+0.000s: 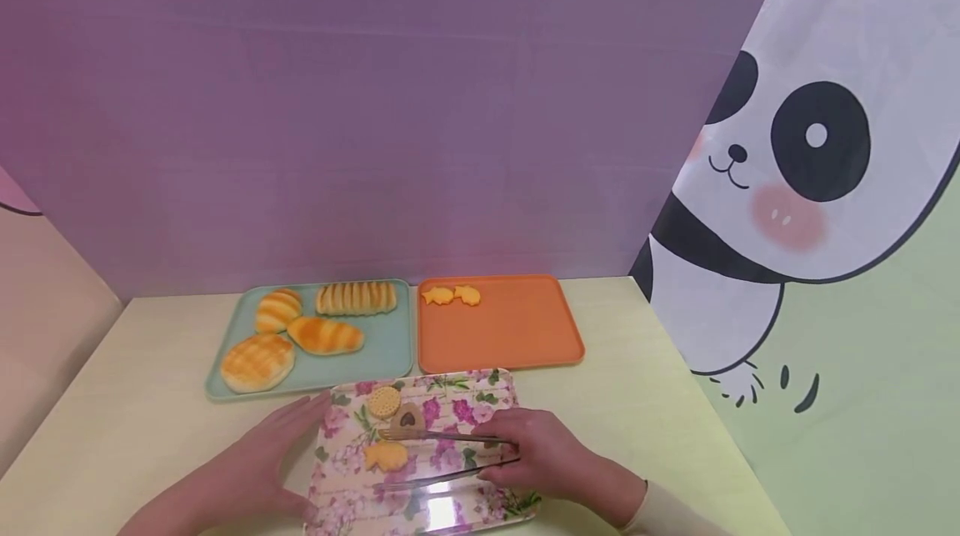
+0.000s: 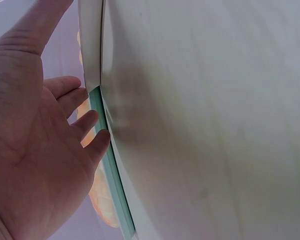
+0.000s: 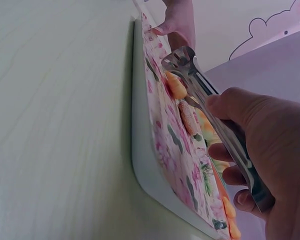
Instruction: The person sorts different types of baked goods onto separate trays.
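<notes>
Ahead of you, far side of the pale tabletop (image 1: 150, 428): a mint-green tray (image 1: 386, 348) w/ four bread pieces – a striped roll (image 1: 277, 309) at back left, a ridged long loaf (image 1: 356, 298) at back right, a crosshatched bun (image 1: 257, 363) at front left, an oval striped bun (image 1: 325, 335) in the middle. Just beside it on your right, edges nearly touching, an orange tray (image 1: 510, 336) w/ two small yellow fish-shaped biscuits (image 1: 452, 295) side by side in its back left corner. Behind both you've got a purple backdrop (image 1: 390, 102); to the right, a panda drawing (image 1: 795, 152) on a green wall panel.
</notes>
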A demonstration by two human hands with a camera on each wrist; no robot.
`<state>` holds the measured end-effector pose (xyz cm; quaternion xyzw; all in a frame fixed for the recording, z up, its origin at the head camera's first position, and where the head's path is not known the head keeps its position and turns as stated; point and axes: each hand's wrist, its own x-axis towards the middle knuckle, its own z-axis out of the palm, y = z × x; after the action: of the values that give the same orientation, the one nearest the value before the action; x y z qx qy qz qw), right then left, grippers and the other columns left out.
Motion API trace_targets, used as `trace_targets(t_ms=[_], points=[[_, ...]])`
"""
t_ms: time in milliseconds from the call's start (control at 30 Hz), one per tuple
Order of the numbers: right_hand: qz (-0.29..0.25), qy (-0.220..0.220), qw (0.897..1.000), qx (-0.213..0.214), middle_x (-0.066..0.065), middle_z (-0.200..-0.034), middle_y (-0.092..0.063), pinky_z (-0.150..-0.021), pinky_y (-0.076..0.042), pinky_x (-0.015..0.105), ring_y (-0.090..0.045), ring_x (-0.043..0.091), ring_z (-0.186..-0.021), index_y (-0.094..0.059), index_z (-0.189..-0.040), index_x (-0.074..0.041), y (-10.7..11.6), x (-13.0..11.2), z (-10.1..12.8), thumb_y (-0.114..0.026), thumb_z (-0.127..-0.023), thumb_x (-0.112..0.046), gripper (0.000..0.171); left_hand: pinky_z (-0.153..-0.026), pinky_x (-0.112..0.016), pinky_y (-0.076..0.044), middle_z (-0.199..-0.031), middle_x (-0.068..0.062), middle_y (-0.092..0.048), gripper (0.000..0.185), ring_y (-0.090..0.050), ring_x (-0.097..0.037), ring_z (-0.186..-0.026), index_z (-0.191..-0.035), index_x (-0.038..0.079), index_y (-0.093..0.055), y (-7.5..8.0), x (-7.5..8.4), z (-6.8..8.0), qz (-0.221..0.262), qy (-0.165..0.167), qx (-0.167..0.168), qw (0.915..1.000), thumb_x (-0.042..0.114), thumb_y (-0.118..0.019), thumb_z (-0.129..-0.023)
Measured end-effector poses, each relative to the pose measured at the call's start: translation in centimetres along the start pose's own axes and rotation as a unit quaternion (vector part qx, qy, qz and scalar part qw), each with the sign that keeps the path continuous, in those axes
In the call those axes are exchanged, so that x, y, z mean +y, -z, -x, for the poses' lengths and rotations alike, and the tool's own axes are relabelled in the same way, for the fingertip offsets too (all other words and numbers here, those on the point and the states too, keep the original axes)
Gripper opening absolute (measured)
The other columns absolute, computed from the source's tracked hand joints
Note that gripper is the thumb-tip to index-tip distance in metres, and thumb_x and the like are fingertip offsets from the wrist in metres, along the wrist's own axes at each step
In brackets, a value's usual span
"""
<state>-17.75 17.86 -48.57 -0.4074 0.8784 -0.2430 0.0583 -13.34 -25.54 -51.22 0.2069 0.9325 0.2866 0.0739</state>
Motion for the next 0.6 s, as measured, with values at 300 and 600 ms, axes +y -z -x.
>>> trace_targets(t_ms=[300,600], points=[[0.009,-0.006,1.0,0.0,-0.01,-0.116,-0.078,-0.089,-0.059,0.021,-0.064,-0.002,-0.096,-0.08,-0.131,-0.018,-0.54,-0.2,-0.17,-0.087,-0.098,-0.032,0.037,-0.122,-0.079,-0.03,-0.176,-0.023,-0.034,0.139,-0.031,-0.058,-0.158,-0.171,0.003,-0.038,-0.17,-0.17,0.06,-0.008,-0.006,0.007,0.9999,0.075,-0.09,-0.064],[0.0,0.004,1.0,0.009,-0.012,-0.108,-0.077,-0.081,-0.056,0.015,-0.061,-0.001,-0.086,-0.082,-0.129,-0.018,-0.78,0.08,-0.33,-0.087,-0.099,-0.03,0.033,-0.122,-0.08,-0.029,-0.177,-0.022,-0.033,0.138,-0.029,-0.058,-0.158,-0.172,0.005,-0.036,-0.05,-0.03,0.02,-0.005,0.006,-0.002,1.0,0.07,-0.094,-0.064]])
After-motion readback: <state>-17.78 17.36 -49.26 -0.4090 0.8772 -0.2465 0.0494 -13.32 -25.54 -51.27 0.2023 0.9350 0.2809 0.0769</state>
